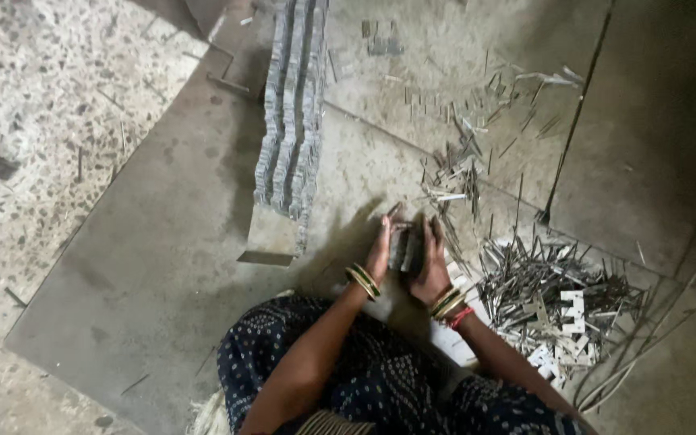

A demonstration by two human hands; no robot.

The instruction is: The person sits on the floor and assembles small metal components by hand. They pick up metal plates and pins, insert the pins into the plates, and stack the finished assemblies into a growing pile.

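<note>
Dusty metal sheeting (163,266) on the floor is being used as a work surface, where a small stack of hinge plates (405,246) is being pressed together between the left hand (379,251) and right hand (432,266), beside a heap of pins (553,294), with squaring-up apparently needed.

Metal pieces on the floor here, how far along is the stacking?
Done, it seems: three long rows of stacked metal pieces lie on the metal sheet ahead. In hand: the left hand and right hand press a small stack of pieces between them. Left: a loose pile of flat pieces and pins lies to the right, with scattered pins beyond.
</note>
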